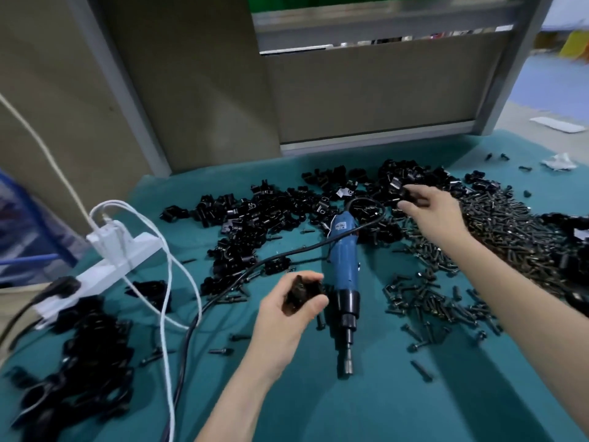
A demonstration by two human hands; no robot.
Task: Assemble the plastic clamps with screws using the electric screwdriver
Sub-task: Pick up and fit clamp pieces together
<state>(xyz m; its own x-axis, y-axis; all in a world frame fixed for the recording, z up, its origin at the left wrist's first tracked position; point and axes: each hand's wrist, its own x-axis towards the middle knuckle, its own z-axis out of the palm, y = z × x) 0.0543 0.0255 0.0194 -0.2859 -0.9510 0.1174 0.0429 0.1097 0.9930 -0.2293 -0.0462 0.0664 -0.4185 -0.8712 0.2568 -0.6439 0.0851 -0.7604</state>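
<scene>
The blue electric screwdriver [343, 266] lies on the teal table [366, 406], its black tip pointing toward me. Just left of it, my left hand [288, 317] grips a black plastic clamp piece [301, 293] above the table. My right hand [428, 212] reaches to the far pile of loose black clamps [411, 180] and pinches one clamp piece [406, 193] at its edge. A wide heap of black screws [503, 237] spreads to the right of the screwdriver and under my right forearm.
More black clamps [248, 224] lie behind the screwdriver, and another heap [83, 355] sits at the near left. A white power strip [105, 266] with white cables [165, 282] and the tool's black cord [223, 295] cross the left side. A grey partition [366, 90] closes the back.
</scene>
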